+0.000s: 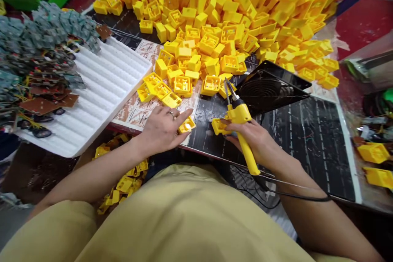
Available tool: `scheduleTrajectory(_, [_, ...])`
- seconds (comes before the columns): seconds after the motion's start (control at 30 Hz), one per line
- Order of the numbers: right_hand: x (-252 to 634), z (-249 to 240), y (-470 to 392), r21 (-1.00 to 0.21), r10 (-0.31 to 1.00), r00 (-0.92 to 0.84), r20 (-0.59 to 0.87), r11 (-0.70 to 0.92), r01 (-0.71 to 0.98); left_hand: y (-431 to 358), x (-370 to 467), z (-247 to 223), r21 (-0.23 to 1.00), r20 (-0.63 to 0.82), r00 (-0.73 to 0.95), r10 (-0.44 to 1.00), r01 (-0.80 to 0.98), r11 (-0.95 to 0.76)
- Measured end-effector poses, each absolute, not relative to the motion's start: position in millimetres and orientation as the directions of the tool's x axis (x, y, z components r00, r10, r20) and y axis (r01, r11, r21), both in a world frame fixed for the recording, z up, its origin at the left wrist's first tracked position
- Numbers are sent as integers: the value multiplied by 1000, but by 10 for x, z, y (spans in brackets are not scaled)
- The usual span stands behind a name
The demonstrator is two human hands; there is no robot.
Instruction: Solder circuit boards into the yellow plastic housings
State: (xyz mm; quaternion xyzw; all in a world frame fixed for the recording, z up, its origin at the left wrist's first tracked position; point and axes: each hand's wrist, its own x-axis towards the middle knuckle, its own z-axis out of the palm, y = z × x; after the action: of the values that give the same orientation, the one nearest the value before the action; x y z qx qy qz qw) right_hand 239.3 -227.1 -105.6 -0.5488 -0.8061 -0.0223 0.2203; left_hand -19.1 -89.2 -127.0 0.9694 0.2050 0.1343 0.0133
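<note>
Left hand [161, 127] pinches yellow case [188, 124] at surface's [138, 118] front edge. Right hand [257, 139] clamped on soldering iron [241, 114] plus second case [217, 127]. Advised: seat yellow case flat; point soldering iron away.

Passable over the black mat [313, 147] toward the near right corner of the bench [133, 115]; blocked toward the far edge by heaped yellow housings [211, 6], leftward by a white foam tray [104, 90], centrally by a black fan [265, 90]
</note>
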Motion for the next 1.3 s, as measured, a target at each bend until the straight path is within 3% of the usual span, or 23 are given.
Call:
scheduleTrajectory(0.1, [2312, -1150, -2423, -167, 878, -174, 446, 273, 948, -900, -115, -1220, 3, 137, 879, 456, 460, -888])
scheduleTrajectory(0.23, [2165, -1305, -2386, -89, 852, -67, 520, 132, 987, -906, -69, -1132, 78, -38, 890, 454, 455, -887])
scheduleTrajectory(0.37, [2116, -1344, -2300, -94, 853, -111, 511, 184, 978, -949, -56, -1105, 167, -141, 905, 400, 420, -892])
scheduleTrajectory(0.5, [2154, -1323, -2259, -112, 841, -137, 523, 227, 967, -945, -19, -1158, 220, 12, 913, 408, 395, -892])
scheduleTrajectory(0.63, [2184, -1334, -2243, -123, 838, -170, 519, 270, 955, -702, -84, -1192, 69, 212, 837, 505, 503, -862])
scheduleTrajectory(0.77, [2114, -1416, -2193, -192, 833, -222, 506, 360, 913, -492, -157, -1346, -9, 227, 865, 447, 461, -887])
scheduleTrajectory(0.9, [2060, -1472, -2132, -197, 795, -271, 542, 434, 879, -481, -208, -1462, 141, 317, 901, 297, 265, -954])
scheduleTrajectory(1.0, [2138, -1478, -2135, -185, 768, -271, 581, 449, 874, -493, -230, -1364, 360, 335, 869, 364, 239, -902])
scheduleTrajectory(1.1, [2242, -1491, -2172, -178, 762, -285, 581, 461, 869, -528, -147, -1140, 453, 198, 885, 422, 300, -840])
scheduleTrajectory(1.2, [2282, -1532, -2207, -151, 764, -301, 571, 457, 876, -596, 85, -969, 311, -15, 926, 377, 363, -879])
scheduleTrajectory(1.3, [2281, -1581, -2206, -109, 735, -281, 618, 433, 895, -653, 371, -955, 156, -149, 958, 247, 269, -950])
